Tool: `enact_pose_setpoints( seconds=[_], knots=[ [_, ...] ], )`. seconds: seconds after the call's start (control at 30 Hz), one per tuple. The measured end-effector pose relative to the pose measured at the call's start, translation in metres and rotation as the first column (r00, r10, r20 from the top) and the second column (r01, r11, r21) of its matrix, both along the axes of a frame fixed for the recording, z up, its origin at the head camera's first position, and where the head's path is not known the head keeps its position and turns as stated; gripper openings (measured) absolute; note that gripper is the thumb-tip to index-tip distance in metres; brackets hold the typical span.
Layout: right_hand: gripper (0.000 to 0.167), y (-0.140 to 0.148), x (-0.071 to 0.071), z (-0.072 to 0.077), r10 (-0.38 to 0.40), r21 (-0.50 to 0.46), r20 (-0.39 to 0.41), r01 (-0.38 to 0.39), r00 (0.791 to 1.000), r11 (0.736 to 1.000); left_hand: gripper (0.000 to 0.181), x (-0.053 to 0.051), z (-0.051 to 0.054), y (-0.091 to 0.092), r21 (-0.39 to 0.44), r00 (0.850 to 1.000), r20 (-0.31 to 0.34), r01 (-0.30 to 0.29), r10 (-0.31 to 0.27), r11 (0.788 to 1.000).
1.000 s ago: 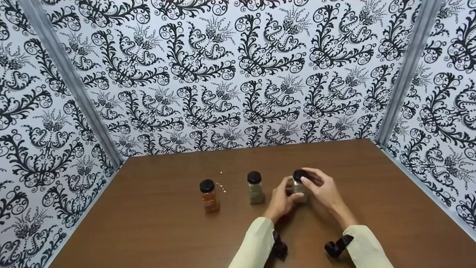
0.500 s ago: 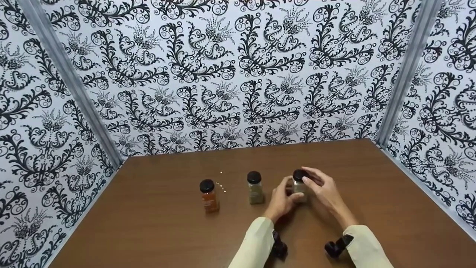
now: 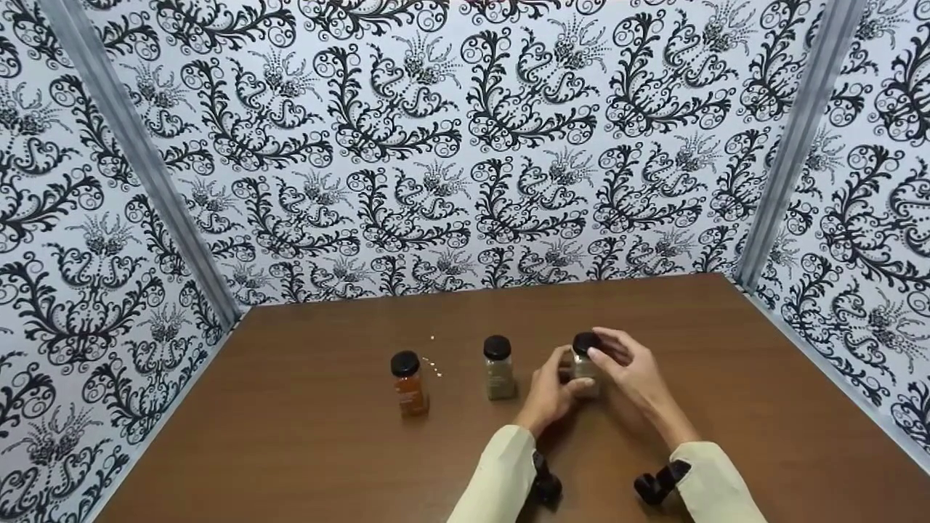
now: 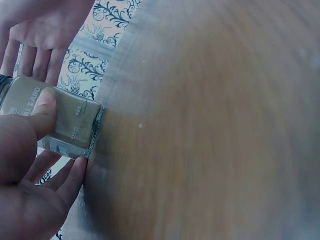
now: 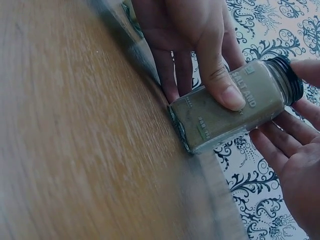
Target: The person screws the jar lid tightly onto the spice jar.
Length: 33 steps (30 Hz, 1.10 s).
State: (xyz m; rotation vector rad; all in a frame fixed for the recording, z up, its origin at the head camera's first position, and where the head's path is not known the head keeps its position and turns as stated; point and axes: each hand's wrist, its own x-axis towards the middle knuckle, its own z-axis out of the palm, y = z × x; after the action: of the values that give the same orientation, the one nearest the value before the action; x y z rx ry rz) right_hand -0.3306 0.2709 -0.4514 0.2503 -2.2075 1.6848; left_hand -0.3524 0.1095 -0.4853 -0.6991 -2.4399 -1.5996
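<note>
My left hand [image 3: 548,392] grips a clear square spice jar [image 3: 583,367] by its body, the thumb lying across the printed label in both wrist views. The jar [image 5: 260,95] stands on the table and holds a beige-brown powder. Its black ribbed cap [image 5: 292,80] sits on the neck. My right hand [image 3: 636,370] pinches this cap between thumb and fingers. Left of my hands stands a jar of greenish powder [image 3: 500,379], also black-capped. Farther left is a jar of orange-red spice [image 3: 410,396] with a black cap.
Small pale flecks [image 3: 434,365] lie on the brown wooden table [image 3: 305,436] between the two free-standing jars. Patterned black-and-white walls [image 3: 436,181] enclose the table behind and at the sides. Black wrist devices [image 3: 546,488] sit below both hands.
My right thumb and fingers shift very slightly at the cap. The left hand and all the jars keep their places.
</note>
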Motion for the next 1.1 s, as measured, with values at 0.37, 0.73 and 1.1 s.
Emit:
enact_pose_setpoints(
  seconds=[0.37, 0.73, 1.1],
  knots=[
    [0.033, -0.0013, -0.0002, -0.0006, 0.018, -0.035, -0.039, -0.020, 0.999, 0.999, 0.048, -0.0001, -0.0008, 0.0012, 0.011, 1.000, 0.022, -0.003, 0.003, 1.000],
    [0.033, -0.0020, -0.0001, 0.0010, 0.016, -0.038, -0.005, -0.016, 1.000, 0.999, 0.048, -0.0019, -0.0010, -0.0001, -0.012, 1.000, 0.005, -0.008, 0.008, 1.000],
    [0.033, 0.0001, 0.0008, -0.0013, 0.004, -0.006, -0.021, -0.004, 1.000, 1.000, 0.049, -0.0020, -0.0018, -0.0010, -0.040, 0.999, -0.041, -0.013, 0.011, 0.999]
  ],
)
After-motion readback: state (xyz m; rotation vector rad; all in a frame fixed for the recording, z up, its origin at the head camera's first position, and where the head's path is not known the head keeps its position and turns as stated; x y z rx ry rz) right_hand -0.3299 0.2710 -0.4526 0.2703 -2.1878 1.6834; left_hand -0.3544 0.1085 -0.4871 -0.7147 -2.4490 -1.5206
